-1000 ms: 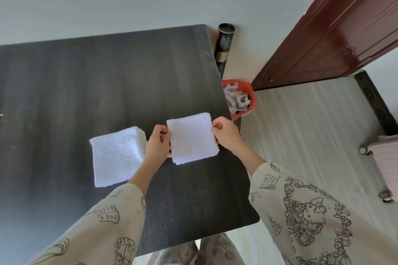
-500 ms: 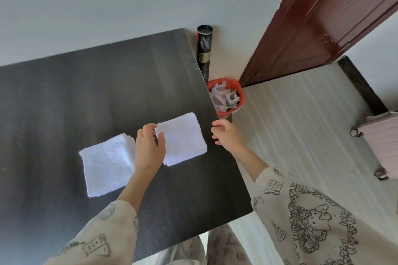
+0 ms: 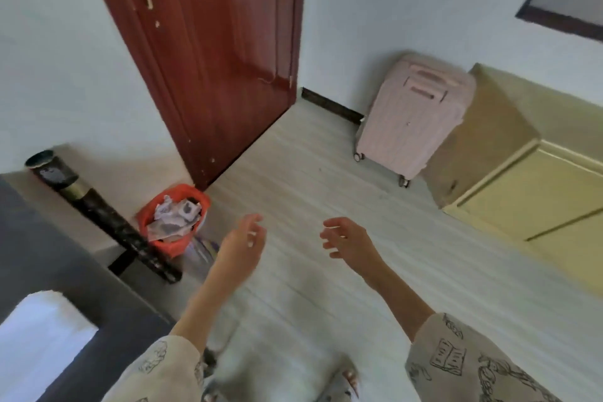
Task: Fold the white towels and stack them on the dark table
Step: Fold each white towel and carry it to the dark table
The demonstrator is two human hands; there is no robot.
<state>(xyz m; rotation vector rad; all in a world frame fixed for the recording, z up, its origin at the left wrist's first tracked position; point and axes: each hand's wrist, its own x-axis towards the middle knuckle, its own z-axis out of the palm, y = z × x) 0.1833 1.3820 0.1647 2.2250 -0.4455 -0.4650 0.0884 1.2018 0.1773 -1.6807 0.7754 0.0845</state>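
- White towel [image 3: 39, 339]: one piece of white terry cloth shows, folded flat, at the lower left corner of the view. It lies on the dark table, and the frame edge cuts it off.
- Dark table [image 3: 36, 258]: one dark wooden top, only its right part visible at the left side. Its edge runs diagonally down to the person's left sleeve.
- Black cylinder [image 3: 65, 186]: one tall black tube with a gold band, leaning against the wall just behind the table edge.
- Orange waste bin [image 3: 173, 222]: one, standing on the floor beside the table, filled with crumpled paper.
- Red-brown wooden door [image 3: 215, 52]: one, closed, behind the bin.
- Left hand [image 3: 239, 246]: it hangs in the air over the pale floor, to the right of the table. The fingers are spread and only lightly bent, and it holds nothing and touches nothing.
- Right hand [image 3: 347, 243]: it is also in the air, near the left hand but apart from it. The fingers are loosely bent, with nothing between them.
- Pink hard suitcase [image 3: 411, 117]: one, upright on small wheels, against the far wall.
- Yellow-beige cabinet [image 3: 522, 166]: one, just beside the suitcase, at the right edge.
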